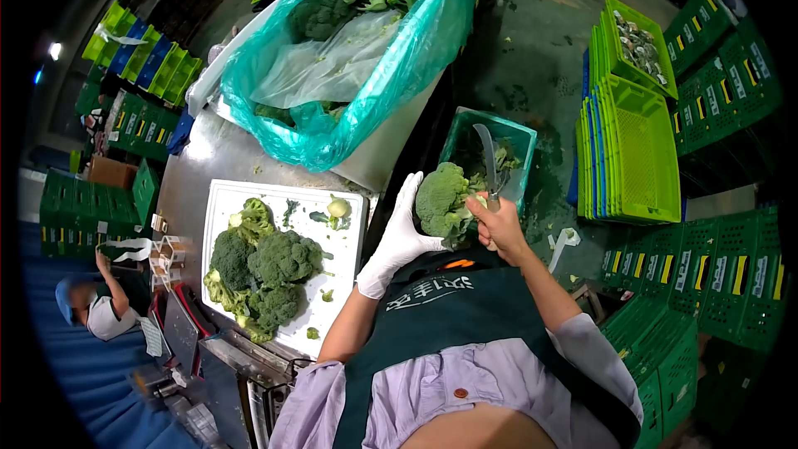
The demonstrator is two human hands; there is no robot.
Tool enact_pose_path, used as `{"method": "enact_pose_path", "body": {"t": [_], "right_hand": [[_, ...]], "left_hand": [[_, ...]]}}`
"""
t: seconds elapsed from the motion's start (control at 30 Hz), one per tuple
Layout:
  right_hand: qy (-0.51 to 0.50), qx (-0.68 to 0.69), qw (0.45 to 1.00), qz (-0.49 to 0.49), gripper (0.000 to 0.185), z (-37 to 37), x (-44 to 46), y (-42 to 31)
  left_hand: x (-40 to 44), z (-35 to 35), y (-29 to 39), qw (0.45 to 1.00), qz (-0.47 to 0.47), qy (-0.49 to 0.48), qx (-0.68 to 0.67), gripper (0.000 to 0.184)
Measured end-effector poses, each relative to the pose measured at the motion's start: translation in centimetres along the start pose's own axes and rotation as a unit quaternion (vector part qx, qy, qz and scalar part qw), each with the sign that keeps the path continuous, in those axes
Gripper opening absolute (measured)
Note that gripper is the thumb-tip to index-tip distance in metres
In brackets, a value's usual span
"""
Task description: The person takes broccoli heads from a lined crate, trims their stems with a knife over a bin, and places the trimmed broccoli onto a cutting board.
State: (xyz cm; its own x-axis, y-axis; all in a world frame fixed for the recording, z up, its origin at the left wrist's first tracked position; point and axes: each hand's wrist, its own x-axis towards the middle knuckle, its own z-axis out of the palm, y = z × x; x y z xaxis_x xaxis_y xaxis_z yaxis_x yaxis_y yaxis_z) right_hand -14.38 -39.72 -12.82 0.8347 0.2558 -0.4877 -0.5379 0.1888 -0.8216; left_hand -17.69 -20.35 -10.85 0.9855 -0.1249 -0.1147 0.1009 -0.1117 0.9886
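In my left hand, which wears a white glove, is a broccoli head, its crown toward the palm. A knife with a curved blade is gripped in my bare right hand, blade pointing up and away from me. The right fingers are close to the broccoli's stem side; whether they touch it I cannot tell. Several cut broccoli heads lie grouped on a white board at my left, with a stem piece and small florets beside them.
Beyond the board, a teal plastic bag lines a white box holding broccoli. A green bin with trimmings stands below my hands. Stacked lime crates and dark green crates line the right. Another person is at the left.
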Motion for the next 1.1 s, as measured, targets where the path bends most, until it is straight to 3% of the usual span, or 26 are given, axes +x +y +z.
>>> {"method": "enact_pose_path", "body": {"t": [0.03,0.07,0.17,0.2,0.3,0.37,0.4,0.43,0.5,0.53,0.6,0.63,0.8,0.83,0.9,1.1], "right_hand": [[0.006,-0.002,1.0,0.009,0.049,0.2,-0.1,0.0],[-0.008,-0.007,1.0,0.014,0.05,0.3,-0.2,0.0],[-0.049,0.014,0.999,-0.003,0.048,0.7,-0.9,-0.4],[-0.051,0.013,0.999,-0.001,0.048,0.5,-1.2,-0.7],[-0.126,0.006,0.992,0.022,0.049,-0.6,-1.8,-1.5],[-0.09,-0.141,0.984,-0.062,0.042,-0.9,-2.3,-2.1],[-0.065,-0.239,0.963,-0.105,0.037,-1.4,-2.7,-2.7],[-0.016,-0.331,0.898,-0.289,0.03,-2.0,-2.4,-2.0],[-0.03,-0.406,0.84,-0.358,0.027,-3.6,-2.4,-2.4],[-0.031,-0.407,0.84,-0.357,0.027,-4.2,-2.6,-2.7],[-0.065,-0.544,0.737,-0.395,0.026,-4.8,-3.2,-3.9],[-0.065,-0.544,0.738,-0.394,0.026,-4.8,-3.5,-4.2],[-0.055,-0.679,0.635,-0.364,0.02,-5.5,-3.0,-4.2],[-0.054,-0.679,0.635,-0.363,0.02,-5.4,-2.8,-4.0],[0.018,-0.701,0.611,-0.368,0.015,-5.1,-2.4,-3.4],[-0.003,-0.72,0.594,-0.36,0.014,-6.2,0.4,-1.5]], "left_hand": [[0.1,0.2,0.6,0.999,0.009,0.014,-0.031,0.119],[-0.3,0.6,1.5,0.986,-0.026,0.005,-0.165,0.122],[-0.3,-0.1,0.7,0.992,0.027,0.016,-0.119,0.126],[-0.3,-0.5,0.0,0.99,0.066,0.017,-0.124,0.116],[-0.5,-1.3,-1.1,0.965,0.02,-0.003,-0.261,0.108],[-0.8,-1.5,-1.4,0.968,0.029,0.006,-0.251,0.106],[-0.7,-1.6,-1.5,0.961,0.028,-0.003,-0.276,0.104],[-0.6,-1.7,-1.5,0.953,0.028,-0.012,-0.301,0.102],[-0.7,-2.0,-1.6,0.951,0.032,0.009,-0.308,0.098],[-0.7,-2.3,-1.8,0.953,0.036,0.016,-0.302,0.097],[-0.4,-3.0,-1.7,0.955,0.039,0.022,-0.294,0.096],[-0.3,-3.2,-1.3,0.965,0.034,0.027,-0.258,0.096],[0.0,-3.2,-0.8,0.98,0.037,0.059,-0.186,0.092],[0.1,-3.4,-1.2,0.98,0.037,0.058,-0.186,0.092],[0.3,-3.8,-1.8,0.994,0.066,0.083,-0.041,0.086],[0.2,-4.6,-1.6,0.992,-0.04,0.029,-0.12,0.078]]}}
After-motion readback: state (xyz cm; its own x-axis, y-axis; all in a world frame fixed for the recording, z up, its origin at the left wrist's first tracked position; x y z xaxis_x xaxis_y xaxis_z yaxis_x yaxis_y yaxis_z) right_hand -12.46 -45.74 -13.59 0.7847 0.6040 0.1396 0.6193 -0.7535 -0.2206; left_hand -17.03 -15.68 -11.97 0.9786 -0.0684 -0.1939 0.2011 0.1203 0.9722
